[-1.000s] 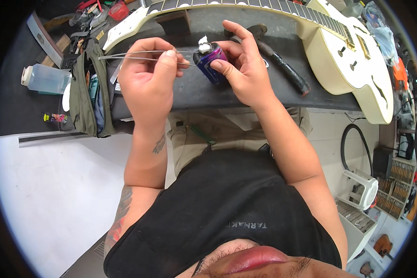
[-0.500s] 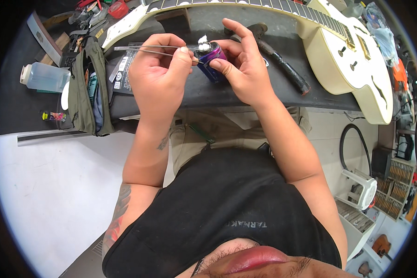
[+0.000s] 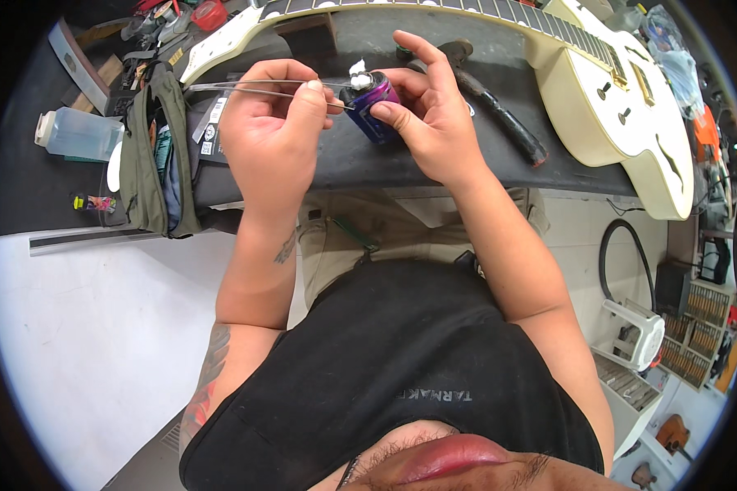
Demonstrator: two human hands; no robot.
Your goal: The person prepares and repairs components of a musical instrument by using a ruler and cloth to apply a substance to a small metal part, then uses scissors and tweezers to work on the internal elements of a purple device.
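Observation:
My left hand (image 3: 274, 131) is closed on a pair of long thin metal tweezers (image 3: 213, 86), whose tips stand apart and point right. Those tips reach the near side of a purple and blue vape device (image 3: 368, 123); whether they touch it I cannot tell. My right hand (image 3: 430, 123) grips the device from the right, thumb on its front and one finger raised. A tuft of white cotton (image 3: 359, 79) sticks up from the dark top of the device. My right fingers partly hide its far side.
Behind my hands lies a cream guitar (image 3: 581, 106) across the dark bench. A black-handled hammer (image 3: 499, 114) rests right of my right hand. To the left are an open green pouch (image 3: 151, 155), a clear bottle (image 3: 82, 133) and a dark printed package (image 3: 214, 131).
My left hand has shifted slightly left with the tweezers, and their tips are spread wider. My right hand holds the device in nearly the same place.

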